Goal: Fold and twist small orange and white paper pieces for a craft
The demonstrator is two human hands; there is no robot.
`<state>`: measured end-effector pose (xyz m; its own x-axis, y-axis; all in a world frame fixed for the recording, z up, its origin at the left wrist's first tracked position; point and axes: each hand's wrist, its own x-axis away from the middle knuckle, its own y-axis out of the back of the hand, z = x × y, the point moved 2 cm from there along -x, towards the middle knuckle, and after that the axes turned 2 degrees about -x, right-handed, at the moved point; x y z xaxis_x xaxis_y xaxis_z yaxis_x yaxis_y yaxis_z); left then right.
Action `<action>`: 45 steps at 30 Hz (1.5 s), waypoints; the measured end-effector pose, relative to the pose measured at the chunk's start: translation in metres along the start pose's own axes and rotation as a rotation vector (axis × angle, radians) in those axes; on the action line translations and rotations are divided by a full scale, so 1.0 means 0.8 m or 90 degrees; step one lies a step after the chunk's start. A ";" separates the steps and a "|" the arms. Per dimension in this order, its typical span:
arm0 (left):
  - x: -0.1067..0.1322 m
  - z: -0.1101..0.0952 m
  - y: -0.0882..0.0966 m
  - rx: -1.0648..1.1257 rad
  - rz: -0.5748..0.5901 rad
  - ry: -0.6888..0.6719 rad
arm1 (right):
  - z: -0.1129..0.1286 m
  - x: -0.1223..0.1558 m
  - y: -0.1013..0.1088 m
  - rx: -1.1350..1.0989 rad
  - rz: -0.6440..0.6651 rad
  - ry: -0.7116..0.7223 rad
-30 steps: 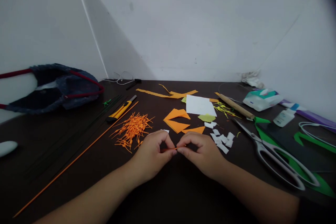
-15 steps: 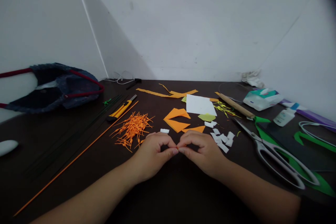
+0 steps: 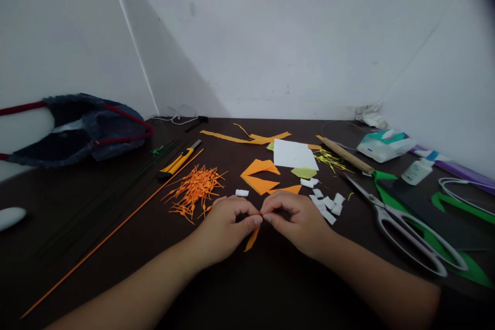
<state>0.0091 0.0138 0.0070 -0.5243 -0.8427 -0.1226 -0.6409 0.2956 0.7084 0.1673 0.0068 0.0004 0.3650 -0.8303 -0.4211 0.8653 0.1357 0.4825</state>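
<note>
My left hand [image 3: 228, 224] and my right hand [image 3: 296, 219] meet fingertip to fingertip over the dark table. Both pinch a narrow orange paper strip [image 3: 252, 240], whose loose end hangs down below my left thumb. The part between the fingertips is mostly hidden. Left of my left hand lies a heap of thin twisted orange paper pieces [image 3: 197, 188]. Beyond my hands are folded orange paper pieces [image 3: 261, 184] and a small white paper piece [image 3: 242, 193]. Several white paper bits [image 3: 328, 203] lie beside my right hand.
Large scissors [image 3: 406, 232] lie at right over green paper, near a glue bottle [image 3: 418, 169] and a wooden stick [image 3: 346, 154]. A yellow utility knife [image 3: 178, 161] and a long orange stick [image 3: 112, 233] lie at left. A white sheet [image 3: 294, 154] lies farther back.
The orange strip's loose end now shows below my fingertips, where it was not visible before. Both hands stay pinched together in nearly the same place.
</note>
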 end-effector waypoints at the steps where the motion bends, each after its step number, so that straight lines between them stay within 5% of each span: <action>1: 0.000 0.000 -0.001 0.018 0.005 0.006 | 0.001 0.000 0.000 0.008 -0.001 0.011; 10: 0.001 0.001 -0.007 0.135 0.014 0.083 | 0.002 -0.001 0.004 0.021 -0.013 0.049; 19: 0.001 -0.003 -0.008 -0.032 -0.049 0.033 | 0.001 -0.003 0.001 -0.010 0.032 0.034; 37: 0.002 -0.008 -0.002 -0.054 -0.102 0.003 | 0.006 0.000 -0.001 0.061 0.009 -0.012; 45: 0.007 -0.007 -0.003 -0.184 -0.165 -0.039 | 0.006 -0.001 -0.001 0.050 0.020 -0.025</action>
<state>0.0104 0.0057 0.0087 -0.4039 -0.8419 -0.3579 -0.5767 -0.0693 0.8140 0.1647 0.0046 0.0042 0.3764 -0.8468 -0.3758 0.8237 0.1202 0.5542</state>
